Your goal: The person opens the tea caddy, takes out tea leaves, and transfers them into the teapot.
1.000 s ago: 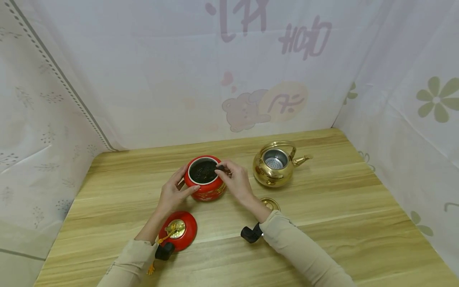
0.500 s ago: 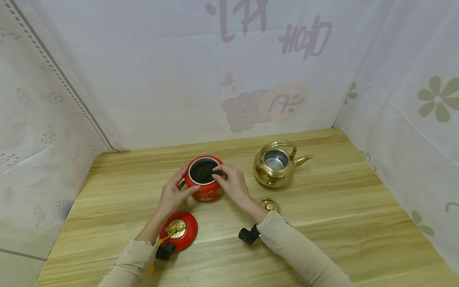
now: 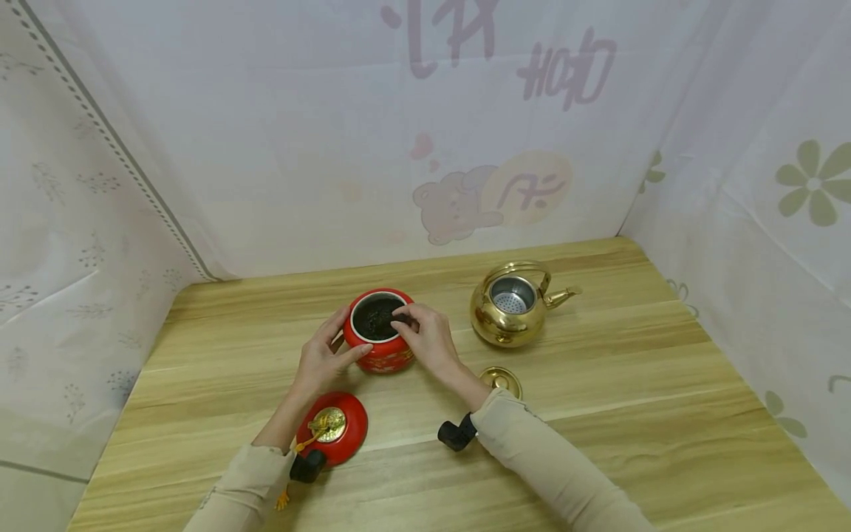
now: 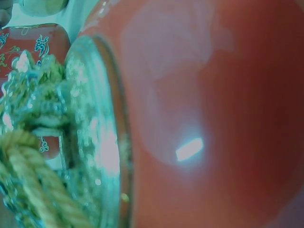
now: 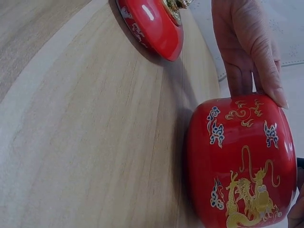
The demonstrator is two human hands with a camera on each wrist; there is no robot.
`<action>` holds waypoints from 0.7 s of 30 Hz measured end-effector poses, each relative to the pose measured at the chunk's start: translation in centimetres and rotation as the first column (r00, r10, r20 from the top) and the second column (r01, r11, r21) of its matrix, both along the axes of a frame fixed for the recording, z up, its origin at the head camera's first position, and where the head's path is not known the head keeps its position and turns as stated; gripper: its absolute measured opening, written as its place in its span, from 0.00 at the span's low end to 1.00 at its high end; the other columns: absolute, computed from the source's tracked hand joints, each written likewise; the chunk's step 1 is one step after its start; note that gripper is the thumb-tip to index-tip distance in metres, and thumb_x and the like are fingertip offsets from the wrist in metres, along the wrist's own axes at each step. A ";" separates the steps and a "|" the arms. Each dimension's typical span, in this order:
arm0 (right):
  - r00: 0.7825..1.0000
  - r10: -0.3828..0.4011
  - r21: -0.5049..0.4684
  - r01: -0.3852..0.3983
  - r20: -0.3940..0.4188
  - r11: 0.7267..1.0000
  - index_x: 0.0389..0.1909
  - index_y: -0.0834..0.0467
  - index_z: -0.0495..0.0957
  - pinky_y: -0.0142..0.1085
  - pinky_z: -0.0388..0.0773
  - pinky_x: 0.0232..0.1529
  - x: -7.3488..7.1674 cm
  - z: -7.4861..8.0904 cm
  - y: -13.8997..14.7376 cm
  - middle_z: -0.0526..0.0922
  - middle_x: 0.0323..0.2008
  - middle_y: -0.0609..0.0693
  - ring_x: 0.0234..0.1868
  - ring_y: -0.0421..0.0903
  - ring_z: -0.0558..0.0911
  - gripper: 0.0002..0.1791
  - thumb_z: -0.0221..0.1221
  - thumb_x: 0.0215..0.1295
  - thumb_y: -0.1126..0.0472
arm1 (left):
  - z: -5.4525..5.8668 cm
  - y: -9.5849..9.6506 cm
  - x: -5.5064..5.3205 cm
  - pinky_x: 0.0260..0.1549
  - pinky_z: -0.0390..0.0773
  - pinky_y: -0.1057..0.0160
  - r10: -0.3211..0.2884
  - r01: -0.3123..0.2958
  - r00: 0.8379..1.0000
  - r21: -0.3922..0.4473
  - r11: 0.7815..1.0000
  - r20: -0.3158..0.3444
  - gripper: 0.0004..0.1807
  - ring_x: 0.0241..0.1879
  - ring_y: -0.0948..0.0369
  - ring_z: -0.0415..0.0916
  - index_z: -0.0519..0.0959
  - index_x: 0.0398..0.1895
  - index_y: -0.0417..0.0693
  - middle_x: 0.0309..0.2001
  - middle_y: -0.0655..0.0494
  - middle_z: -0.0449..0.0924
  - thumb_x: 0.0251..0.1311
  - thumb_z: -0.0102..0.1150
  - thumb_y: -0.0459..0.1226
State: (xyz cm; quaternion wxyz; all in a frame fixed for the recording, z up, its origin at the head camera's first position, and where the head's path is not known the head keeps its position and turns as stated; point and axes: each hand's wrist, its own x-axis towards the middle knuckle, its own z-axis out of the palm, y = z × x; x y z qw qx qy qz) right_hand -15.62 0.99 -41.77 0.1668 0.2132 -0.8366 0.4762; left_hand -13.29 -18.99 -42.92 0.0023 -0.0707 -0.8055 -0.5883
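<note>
A round red jar (image 3: pixel 385 360) with a white rim stands on the table, and dark leaf-like bits (image 3: pixel 374 316) fill its inside. My left hand (image 3: pixel 321 358) grips the jar's left side, thumb at the front near the rim. Over the right rim, my right hand (image 3: pixel 428 338) pinches a small black tool (image 3: pixel 402 318) that points into the jar; its lower end is lost among the dark contents. In the right wrist view, gold dragon and cloud patterns cover the jar's wall (image 5: pixel 232 161), and a bit of the black tool (image 5: pixel 300 162) shows at the edge.
The red lid (image 3: pixel 352 436) with a gold medallion and yellow cord lies beneath my left wrist; it fills the left wrist view. A gold teapot (image 3: pixel 501 326), uncovered with a metal strainer (image 3: pixel 510 303) inside, stands to the right. Its gold lid (image 3: pixel 501 382) lies in front.
My right hand has shifted slightly left, bringing the black tool farther in over the jar's mouth. My left hand and the jar have stayed in place.
</note>
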 end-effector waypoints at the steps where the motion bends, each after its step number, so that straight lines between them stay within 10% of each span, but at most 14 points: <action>1: 1.000 -0.006 -0.013 0.006 0.012 1.000 0.35 0.64 0.82 0.24 0.66 0.21 0.0 -0.1 0.0 0.78 0.22 0.50 0.21 0.37 0.69 0.06 0.64 0.57 0.66 | 0.0 0.0 0.0 0.61 0.65 0.62 0.000 0.000 1.000 -0.001 1.000 0.001 0.43 0.70 0.51 0.53 0.56 0.71 0.43 0.72 0.45 0.52 0.53 0.67 0.34; 21: 0.990 -0.051 -0.129 0.069 0.133 0.989 0.35 0.62 0.83 0.23 0.71 0.24 -0.2 -0.3 0.3 0.84 0.26 0.52 0.23 0.38 0.75 0.06 0.64 0.58 0.64 | 0.0 0.0 0.1 0.60 0.66 0.60 0.003 -0.003 1.000 -0.010 1.000 0.005 0.44 0.70 0.51 0.53 0.55 0.72 0.42 0.72 0.45 0.52 0.53 0.67 0.34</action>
